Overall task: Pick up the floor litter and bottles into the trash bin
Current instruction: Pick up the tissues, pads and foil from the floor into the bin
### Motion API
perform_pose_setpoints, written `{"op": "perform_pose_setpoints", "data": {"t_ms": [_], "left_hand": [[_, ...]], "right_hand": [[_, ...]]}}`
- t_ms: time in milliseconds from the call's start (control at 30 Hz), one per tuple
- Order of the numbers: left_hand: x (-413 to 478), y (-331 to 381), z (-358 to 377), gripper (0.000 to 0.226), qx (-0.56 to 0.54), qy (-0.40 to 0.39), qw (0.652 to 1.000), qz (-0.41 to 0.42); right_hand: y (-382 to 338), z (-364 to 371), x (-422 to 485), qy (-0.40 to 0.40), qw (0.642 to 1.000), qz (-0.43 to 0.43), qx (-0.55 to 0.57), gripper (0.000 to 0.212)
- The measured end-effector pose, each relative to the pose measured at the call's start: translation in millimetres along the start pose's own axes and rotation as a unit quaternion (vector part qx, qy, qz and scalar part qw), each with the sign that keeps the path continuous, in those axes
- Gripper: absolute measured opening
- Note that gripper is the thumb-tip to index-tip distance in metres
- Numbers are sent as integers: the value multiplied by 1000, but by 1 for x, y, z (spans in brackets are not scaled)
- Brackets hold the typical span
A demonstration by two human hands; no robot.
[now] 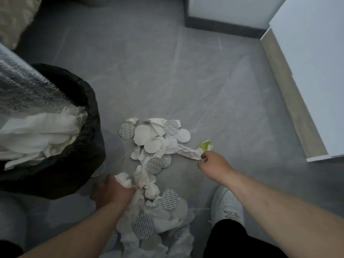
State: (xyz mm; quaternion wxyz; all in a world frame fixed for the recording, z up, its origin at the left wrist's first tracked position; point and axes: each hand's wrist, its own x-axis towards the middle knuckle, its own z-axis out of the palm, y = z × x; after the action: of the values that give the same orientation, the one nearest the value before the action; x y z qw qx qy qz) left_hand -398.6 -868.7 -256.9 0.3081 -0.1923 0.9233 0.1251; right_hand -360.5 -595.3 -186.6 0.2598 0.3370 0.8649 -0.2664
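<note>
Two grips: fist of left hand [113, 191] round tissue wad [123, 180], pinch of right hand [212, 163] on crumpled strip [186, 152]. Bunch tight, lift together, drop over trash bin [93, 112] at left.

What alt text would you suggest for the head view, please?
A person's left hand grips a crumpled tissue and the right hand pinches a paper strip, at a pile of tissues and round discs on a grey floor. A black-lined bin holding white paper stands at left.
</note>
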Motion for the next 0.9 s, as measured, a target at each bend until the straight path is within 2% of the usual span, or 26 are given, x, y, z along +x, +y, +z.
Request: {"op": "perform_pose_setpoints", "data": {"t_ms": [200,233,333,433,500,600,700,767,833,900], "left_hand": [[16,-19,-5,30,-67,13,986,151],[16,-20,-7,26,-73,2,984,164],[16,-28,-7,35,-88,-18,978,190],[12,-33,-6,25,-93,-21,971,219],[6,-30,-10,9,-125,-32,965,227],[7,-29,-14,11,-136,-38,963,229],[7,-28,-17,10,-145,-45,959,240],[1,-22,-22,28,-143,-41,956,251],[-7,-15,-30,45,-139,-38,954,264],[-13,-9,-42,47,-123,-47,950,284]], "right_hand": [[20,-5,3,23,999,28,-15,39],[23,-6,7,30,999,35,-18,41],[27,-7,27,68,997,32,-18,48],[20,-3,48,59,998,24,-26,86],[10,6,58,30,997,10,-64,95],[-2,28,59,34,990,1,-135,81],[-1,45,54,102,986,-42,-123,43],[2,48,48,99,986,-80,-109,23],[-1,44,41,87,987,-99,-95,14],[-8,32,31,73,987,-118,-83,19]]}}
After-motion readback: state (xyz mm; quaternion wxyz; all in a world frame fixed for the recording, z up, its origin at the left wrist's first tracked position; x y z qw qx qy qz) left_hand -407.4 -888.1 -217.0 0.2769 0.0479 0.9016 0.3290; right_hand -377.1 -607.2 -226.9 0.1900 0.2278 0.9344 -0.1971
